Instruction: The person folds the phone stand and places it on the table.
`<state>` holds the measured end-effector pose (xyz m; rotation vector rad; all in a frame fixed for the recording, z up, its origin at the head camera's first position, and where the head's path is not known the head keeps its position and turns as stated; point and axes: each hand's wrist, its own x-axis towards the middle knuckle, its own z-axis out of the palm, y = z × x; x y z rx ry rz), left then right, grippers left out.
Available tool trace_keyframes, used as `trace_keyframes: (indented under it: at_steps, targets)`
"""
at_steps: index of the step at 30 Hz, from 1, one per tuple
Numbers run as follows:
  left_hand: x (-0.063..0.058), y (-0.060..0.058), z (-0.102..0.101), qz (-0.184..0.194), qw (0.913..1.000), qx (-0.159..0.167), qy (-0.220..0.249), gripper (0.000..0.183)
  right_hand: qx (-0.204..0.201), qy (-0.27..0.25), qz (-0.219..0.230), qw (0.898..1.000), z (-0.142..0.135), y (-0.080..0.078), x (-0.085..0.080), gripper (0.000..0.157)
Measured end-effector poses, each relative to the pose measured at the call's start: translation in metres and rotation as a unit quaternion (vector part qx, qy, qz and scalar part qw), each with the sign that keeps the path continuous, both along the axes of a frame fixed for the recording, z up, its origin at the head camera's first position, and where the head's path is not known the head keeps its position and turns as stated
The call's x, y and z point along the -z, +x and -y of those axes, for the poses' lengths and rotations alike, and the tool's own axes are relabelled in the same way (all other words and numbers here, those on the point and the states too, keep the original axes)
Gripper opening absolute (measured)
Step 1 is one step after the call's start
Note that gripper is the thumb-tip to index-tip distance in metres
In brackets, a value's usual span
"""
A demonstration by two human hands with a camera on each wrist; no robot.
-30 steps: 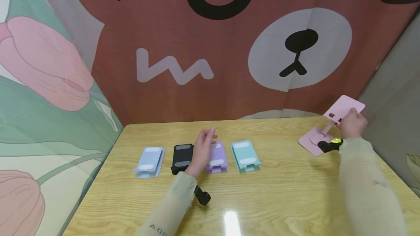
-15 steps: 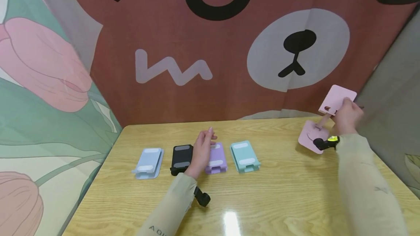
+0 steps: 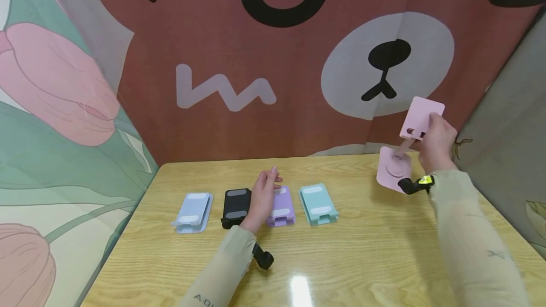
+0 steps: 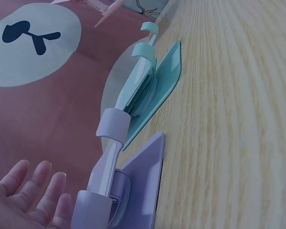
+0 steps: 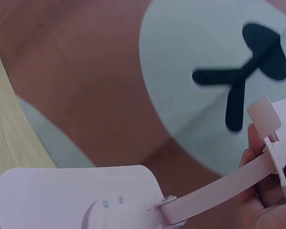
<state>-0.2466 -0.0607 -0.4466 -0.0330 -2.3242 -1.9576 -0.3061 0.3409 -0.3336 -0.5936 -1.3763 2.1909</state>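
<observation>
My right hand (image 3: 438,145) grips a pink phone stand (image 3: 420,112) by its upper plate, at the right of the head view. The stand is unfolded: a slim arm links that plate to the square base, which hangs over the table with a shadow beneath. In the right wrist view, the fingers curl behind the upper plate of the pink stand (image 5: 219,191). My left hand (image 3: 263,197) is held with relaxed fingers over a folded purple phone stand (image 3: 282,212), overlapping it. A folded black phone stand (image 3: 236,203) lies just left of that hand.
A folded light blue phone stand (image 3: 194,210) lies at the row's left end, a teal one (image 3: 317,203) at its right end. All rest on a wooden table (image 3: 354,250). Behind its back edge hangs a cloth (image 3: 298,127) with a bear print.
My right hand has moved left and upward with the pink phone stand; its base has come up off the table. My left hand and the row of folded stands stay as they were.
</observation>
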Motion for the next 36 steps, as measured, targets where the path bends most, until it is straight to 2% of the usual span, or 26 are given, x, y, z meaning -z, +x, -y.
trace_keyframes:
  at_steps: [6,9,20,26,30,36]
  targets:
    - [0.000,0.001,-0.001,0.000,1.0000,0.005,-0.004,0.072,-0.045,0.042,-0.009,0.998,0.024,0.006,-0.016,0.048]
    - [0.000,0.001,-0.001,-0.003,1.0000,0.003,-0.007,0.071,-0.064,0.045,-0.024,0.997,0.037,0.008,-0.023,0.052]
    - [-0.002,0.001,-0.002,-0.010,0.9999,0.009,-0.001,0.072,-0.099,0.088,-0.053,0.990,0.074,0.016,-0.039,0.050]
    - [-0.002,0.001,-0.004,-0.015,0.9998,0.012,0.004,0.070,-0.129,0.091,-0.057,0.986,0.093,0.022,-0.048,0.058]
    - [-0.002,0.002,-0.004,-0.012,0.9998,0.014,0.003,0.071,-0.155,0.090,-0.080,0.981,0.105,0.027,-0.052,0.057]
    - [-0.002,0.002,-0.005,-0.005,0.9999,0.012,0.012,0.066,-0.172,0.094,-0.106,0.975,0.125,0.035,-0.054,0.056]
